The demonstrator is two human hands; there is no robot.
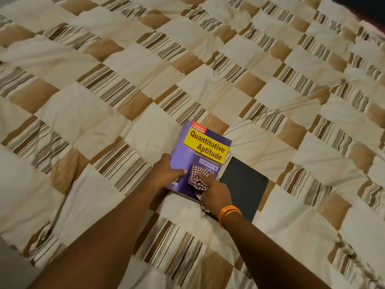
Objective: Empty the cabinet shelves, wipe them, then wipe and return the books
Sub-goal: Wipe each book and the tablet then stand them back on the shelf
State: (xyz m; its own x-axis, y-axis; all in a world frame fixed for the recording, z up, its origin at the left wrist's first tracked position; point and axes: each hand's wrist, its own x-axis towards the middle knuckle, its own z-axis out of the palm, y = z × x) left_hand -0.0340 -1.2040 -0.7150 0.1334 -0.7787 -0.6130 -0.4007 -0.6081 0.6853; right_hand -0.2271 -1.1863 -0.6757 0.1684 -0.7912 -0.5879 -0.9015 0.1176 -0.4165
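A thick purple book [200, 151] with a yellow title panel lies on the bed, slightly tilted up. My left hand [166, 173] grips its near left corner by the spine. My right hand [214, 189], with orange bangles on the wrist, presses a red-and-white checked cloth [198, 177] against the lower part of the cover. A flat black book [243, 184] lies on the bedspread right beside the purple one, touching its right edge. No cabinet is in view.
A cream, tan and striped patchwork bedspread [145, 80] covers the whole bed and is wrinkled. A strip of grey floor [8, 263] shows at the lower left. A dark object [364, 7] sits at the top right corner.
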